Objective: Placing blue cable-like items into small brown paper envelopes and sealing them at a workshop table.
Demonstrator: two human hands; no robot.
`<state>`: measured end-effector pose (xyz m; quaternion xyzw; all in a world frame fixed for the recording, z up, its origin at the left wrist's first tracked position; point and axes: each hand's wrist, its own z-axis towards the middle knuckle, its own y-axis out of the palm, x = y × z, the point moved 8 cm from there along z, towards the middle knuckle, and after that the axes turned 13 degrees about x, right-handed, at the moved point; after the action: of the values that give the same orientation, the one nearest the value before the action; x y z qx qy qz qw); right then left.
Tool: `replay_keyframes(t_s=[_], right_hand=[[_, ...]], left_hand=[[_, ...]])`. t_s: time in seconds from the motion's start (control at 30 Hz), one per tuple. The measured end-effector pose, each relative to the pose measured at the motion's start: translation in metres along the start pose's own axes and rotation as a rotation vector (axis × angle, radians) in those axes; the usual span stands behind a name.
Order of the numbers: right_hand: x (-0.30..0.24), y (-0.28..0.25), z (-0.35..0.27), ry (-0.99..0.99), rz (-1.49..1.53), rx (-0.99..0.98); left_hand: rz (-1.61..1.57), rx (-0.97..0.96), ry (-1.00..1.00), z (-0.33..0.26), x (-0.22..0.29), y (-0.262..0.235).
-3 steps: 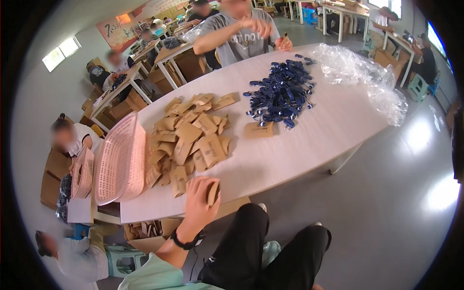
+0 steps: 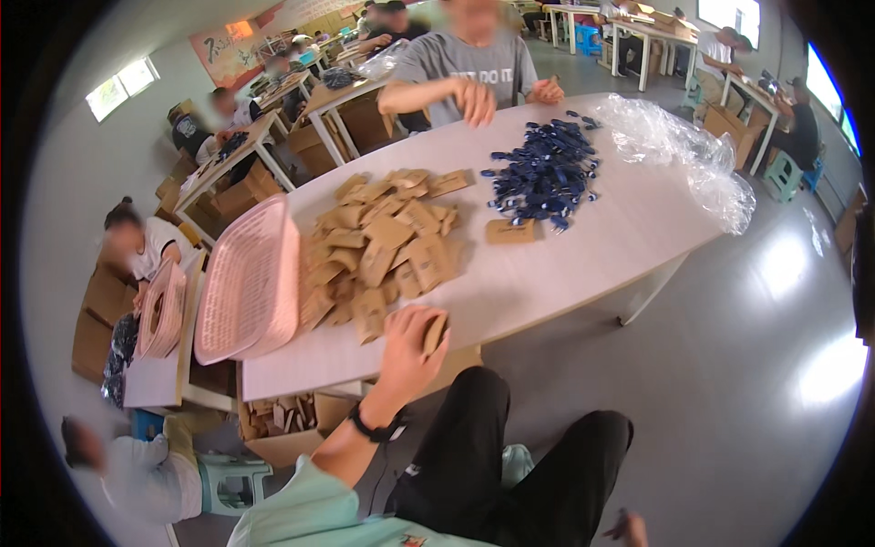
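My left hand (image 2: 410, 351), with a black band on its wrist, is closed around a small brown cardboard pillow box (image 2: 436, 335) at the table's near edge. Just beyond it lies a heap of similar brown boxes (image 2: 387, 232) on the pale table (image 2: 547, 283). Part of my right hand (image 2: 631, 529) shows at the bottom edge, low beside my knee and away from the table; its fingers are blurred and dark. Farther right is a pile of small dark blue pieces with whitish ends (image 2: 545, 169), with one brown box (image 2: 510, 232) before it.
A pink plastic basket (image 2: 248, 283) stands left of the heap. Crumpled clear plastic (image 2: 679, 150) covers the table's far right end. An open carton (image 2: 290, 421) sits under the near left edge. Across the table, a co-worker in a grey shirt (image 2: 469, 68) has both hands near the blue pile.
The whole view has shifted slightly, moving the table contents rightward. More of my right hand shows at the bottom. The co-worker's raised hand has come down toward the table. My left hand keeps its box.
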<state>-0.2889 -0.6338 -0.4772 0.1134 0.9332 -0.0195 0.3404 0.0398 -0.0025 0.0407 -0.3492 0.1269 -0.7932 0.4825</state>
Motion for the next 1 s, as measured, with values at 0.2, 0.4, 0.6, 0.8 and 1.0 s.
replay_keyframes(t_s=[0.2, 0.4, 0.6, 0.8, 1.0], right_hand=[[-0.255, -0.006, -0.186, -0.638, 0.266, 0.540], [-0.394, 0.182, -0.341, -1.013, 0.070, 0.230], [-0.423, 0.317, -0.370, -1.003, -0.181, 0.019], [-0.453, 0.358, -0.380, -1.196, -0.063, -0.197], [-0.469, 0.414, -0.399, -1.023, -0.205, -0.523]], left_hand=[[-0.429, -0.082, 0.027, -0.014, 0.001, -0.030], [-0.639, -0.137, 0.067, -0.048, 0.055, -0.073], [-1.008, -0.361, -0.456, -0.091, 0.033, -0.082], [-1.044, -0.215, -0.399, -0.104, 0.064, -0.106], [-1.092, -0.240, -0.484, -0.105, 0.070, -0.089]])
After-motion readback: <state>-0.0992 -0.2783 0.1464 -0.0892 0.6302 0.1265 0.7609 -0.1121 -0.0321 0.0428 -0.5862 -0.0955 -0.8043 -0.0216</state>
